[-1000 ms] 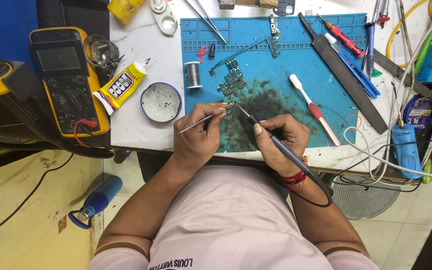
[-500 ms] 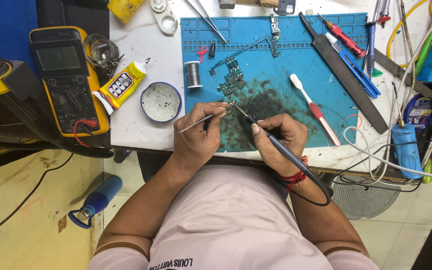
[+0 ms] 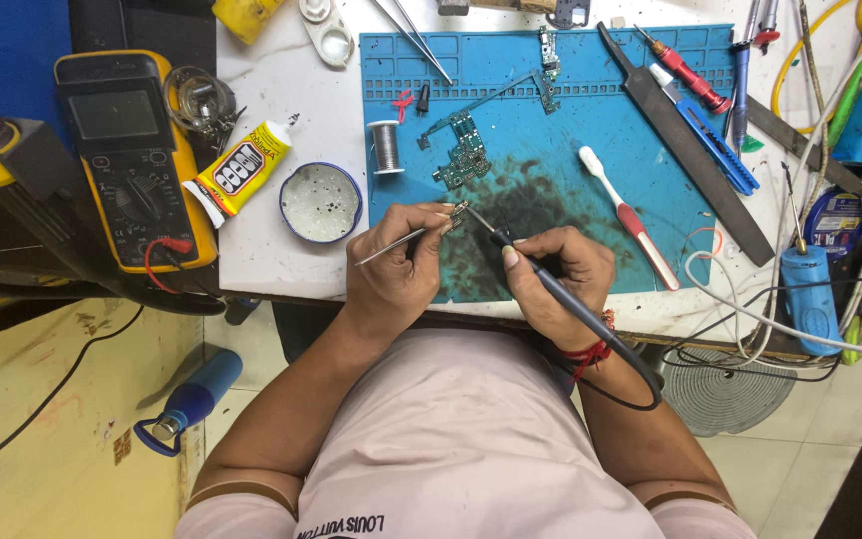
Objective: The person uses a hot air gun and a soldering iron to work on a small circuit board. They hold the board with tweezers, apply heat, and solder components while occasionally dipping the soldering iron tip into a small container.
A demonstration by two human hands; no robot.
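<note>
1. Left hand [image 3: 396, 265]: fingers curled in a pinch, fingertips aimed toward 2 o'clock, forearm bare and running back toward 7 o'clock.
2. Right hand [image 3: 556, 279]: closed in a pen grip, fingertips aimed toward 10 o'clock, red thread around the wrist, forearm trailing toward 5 o'clock.

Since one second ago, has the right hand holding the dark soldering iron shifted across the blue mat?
No. The right hand with the soldering iron sits equally far from the white-and-red toothbrush.
</note>
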